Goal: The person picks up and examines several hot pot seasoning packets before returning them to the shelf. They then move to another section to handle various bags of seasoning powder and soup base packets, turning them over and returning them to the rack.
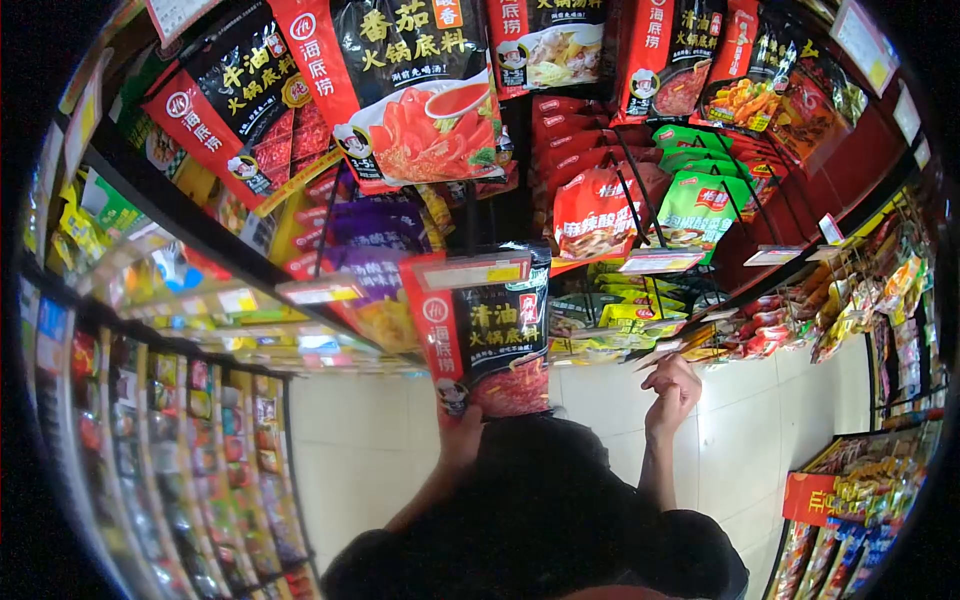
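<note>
I see smooth, glossy plastic film on the near packet [490, 335], and the same shiny film on the large far-left packet [415, 110] and the far green pouch [703, 205]. The far price tag [662, 262] looks like smooth paper or plastic to me. My floor [350, 412] reads as smooth, glossy tile; the near garment [540, 500], matt cloth.

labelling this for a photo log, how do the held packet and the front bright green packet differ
The held packet is red and black; the green packet is mainly green. The held packet is in the left hand; the green packet hangs in front of similar ones. Both carry Chinese print.
</note>
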### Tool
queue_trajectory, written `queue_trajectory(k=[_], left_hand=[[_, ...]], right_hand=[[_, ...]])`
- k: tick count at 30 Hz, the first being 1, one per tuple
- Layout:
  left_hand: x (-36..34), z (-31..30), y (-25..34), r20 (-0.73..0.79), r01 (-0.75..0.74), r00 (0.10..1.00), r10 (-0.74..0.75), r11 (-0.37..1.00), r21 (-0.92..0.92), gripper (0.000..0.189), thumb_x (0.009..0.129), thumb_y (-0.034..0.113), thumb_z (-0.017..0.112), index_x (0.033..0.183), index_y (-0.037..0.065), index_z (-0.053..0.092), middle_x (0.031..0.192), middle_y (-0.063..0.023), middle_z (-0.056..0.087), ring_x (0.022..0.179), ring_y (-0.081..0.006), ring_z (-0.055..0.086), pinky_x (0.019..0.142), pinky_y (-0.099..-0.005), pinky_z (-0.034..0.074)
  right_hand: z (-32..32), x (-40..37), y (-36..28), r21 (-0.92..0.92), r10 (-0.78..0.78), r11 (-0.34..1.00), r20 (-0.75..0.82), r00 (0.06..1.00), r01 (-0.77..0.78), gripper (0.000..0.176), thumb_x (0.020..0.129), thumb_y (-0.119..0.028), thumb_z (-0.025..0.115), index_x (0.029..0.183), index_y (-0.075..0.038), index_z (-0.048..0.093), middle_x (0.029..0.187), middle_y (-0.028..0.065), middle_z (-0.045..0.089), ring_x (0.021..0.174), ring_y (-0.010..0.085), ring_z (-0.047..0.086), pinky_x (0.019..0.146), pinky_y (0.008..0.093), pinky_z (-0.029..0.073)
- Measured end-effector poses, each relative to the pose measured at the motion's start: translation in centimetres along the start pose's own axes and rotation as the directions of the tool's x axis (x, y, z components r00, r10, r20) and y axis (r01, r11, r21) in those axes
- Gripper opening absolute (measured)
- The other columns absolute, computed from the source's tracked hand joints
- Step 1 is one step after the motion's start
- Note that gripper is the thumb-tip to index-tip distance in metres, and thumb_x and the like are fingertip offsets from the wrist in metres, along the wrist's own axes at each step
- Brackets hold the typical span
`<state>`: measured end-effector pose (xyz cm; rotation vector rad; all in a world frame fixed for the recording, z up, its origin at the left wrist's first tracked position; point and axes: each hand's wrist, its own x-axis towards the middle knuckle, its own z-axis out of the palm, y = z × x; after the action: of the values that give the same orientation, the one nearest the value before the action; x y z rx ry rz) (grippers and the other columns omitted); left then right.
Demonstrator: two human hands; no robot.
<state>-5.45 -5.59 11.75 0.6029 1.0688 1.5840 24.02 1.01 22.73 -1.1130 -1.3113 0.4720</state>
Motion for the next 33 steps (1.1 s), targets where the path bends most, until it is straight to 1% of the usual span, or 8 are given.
queue_trajectory(k=[9, 12, 15, 17, 20, 25, 28, 33], left_hand=[[0.3, 1.3, 0.0, 0.057, -0.055, 0.997, 0.057, 0.997, -0.048, 0.043, 0.091, -0.004, 0.064, 0.131, 0.007, 0.051, 0.116, -0.0016, 0.059, 0.097, -0.0097, 0.057, 0.079, -0.0252, 0.049], [-0.2, 2.6, 1.6, -0.027, -0.084, 0.995, 0.091, 0.975, 0.206, 0.046, 0.090, -0.003, 0.066, 0.132, 0.006, 0.050, 0.118, -0.0021, 0.059, 0.101, -0.0113, 0.058, 0.084, -0.0273, 0.050], [0.8, 1.6, -1.0, -0.018, -0.211, 0.975, 0.224, 0.941, 0.263, 0.048, 0.089, -0.003, 0.067, 0.133, 0.006, 0.050, 0.121, -0.0029, 0.060, 0.107, -0.0141, 0.059, 0.091, -0.0309, 0.050], [2.0, -0.1, -3.1, 0.003, -0.104, 0.994, 0.105, 0.975, 0.194, 0.050, 0.090, -0.002, 0.067, 0.135, 0.005, 0.049, 0.123, -0.0035, 0.060, 0.111, -0.0159, 0.059, 0.096, -0.0330, 0.049], [4.4, -1.4, -4.5, 0.112, -0.189, 0.980, 0.167, 0.953, 0.234, 0.052, 0.094, -0.002, 0.062, 0.143, 0.006, 0.044, 0.134, -0.0084, 0.057, 0.116, -0.0198, 0.059, 0.096, -0.0363, 0.053], [6.6, 2.1, -1.7, 0.189, -0.016, 0.981, 0.039, 0.993, -0.121, 0.052, 0.090, -0.002, 0.067, 0.139, 0.005, 0.051, 0.126, -0.0020, 0.060, 0.112, -0.0149, 0.058, 0.097, -0.0339, 0.049], [6.8, 1.3, -1.5, 0.187, 0.095, 0.975, -0.121, 0.986, 0.139, 0.047, 0.091, 0.000, 0.067, 0.136, 0.005, 0.055, 0.125, -0.0013, 0.061, 0.112, -0.0144, 0.058, 0.097, -0.0332, 0.049], [3.3, 3.1, 0.9, 0.148, -0.109, 0.985, 0.084, 0.980, 0.166, 0.047, 0.090, 0.004, 0.072, 0.134, 0.003, 0.057, 0.124, -0.0033, 0.064, 0.112, -0.0153, 0.060, 0.098, -0.0335, 0.049]], right_hand=[[0.1, -0.5, -0.3, 0.032, -0.002, 0.999, -0.089, 0.996, 0.005, 0.022, 0.073, -0.013, 0.052, 0.061, 0.002, 0.063, 0.060, 0.0050, 0.047, 0.061, 0.0149, 0.043, 0.056, 0.0312, 0.029], [0.5, -0.5, -0.5, -0.004, 0.023, 1.000, -0.069, 0.997, -0.023, 0.018, 0.074, -0.010, 0.054, 0.063, 0.001, 0.064, 0.062, 0.0058, 0.051, 0.062, 0.0148, 0.044, 0.057, 0.0309, 0.030], [1.1, -0.3, -0.7, -0.045, 0.111, 0.993, 0.043, 0.993, -0.109, 0.019, 0.089, -0.008, 0.058, 0.075, 0.000, 0.068, 0.071, 0.0065, 0.058, 0.068, 0.0165, 0.050, 0.061, 0.0308, 0.036], [1.4, -0.3, -0.2, -0.118, 0.138, 0.985, 0.120, 0.983, -0.124, 0.026, 0.102, -0.014, 0.053, 0.090, 0.001, 0.070, 0.075, 0.0043, 0.053, 0.066, 0.0097, 0.046, 0.057, 0.0274, 0.035], [3.6, -0.2, -1.6, -0.011, 0.301, 0.953, 0.141, 0.943, -0.303, 0.021, 0.102, -0.013, 0.054, 0.105, 0.000, 0.070, 0.088, 0.0064, 0.058, 0.072, 0.0105, 0.054, 0.061, 0.0254, 0.042], [5.8, 0.7, -1.8, -0.074, 0.111, 0.993, 0.412, 0.904, -0.088, 0.043, 0.103, -0.015, 0.057, 0.144, -0.003, 0.052, 0.133, 0.0162, 0.057, 0.119, 0.0287, 0.058, 0.104, 0.0420, 0.046], [7.6, 1.0, -2.5, 0.057, 0.056, 0.993, 0.523, 0.850, -0.101, 0.062, 0.101, -0.019, 0.062, 0.155, -0.003, 0.037, 0.151, 0.0195, 0.044, 0.137, 0.0331, 0.049, 0.114, 0.0436, 0.039], [10.0, 0.8, -2.0, 0.233, 0.034, 0.951, 0.571, 0.820, -0.202, 0.083, 0.094, -0.023, 0.073, 0.160, -0.001, 0.028, 0.160, 0.0240, 0.037, 0.147, 0.0367, 0.041, 0.119, 0.0431, 0.035]])
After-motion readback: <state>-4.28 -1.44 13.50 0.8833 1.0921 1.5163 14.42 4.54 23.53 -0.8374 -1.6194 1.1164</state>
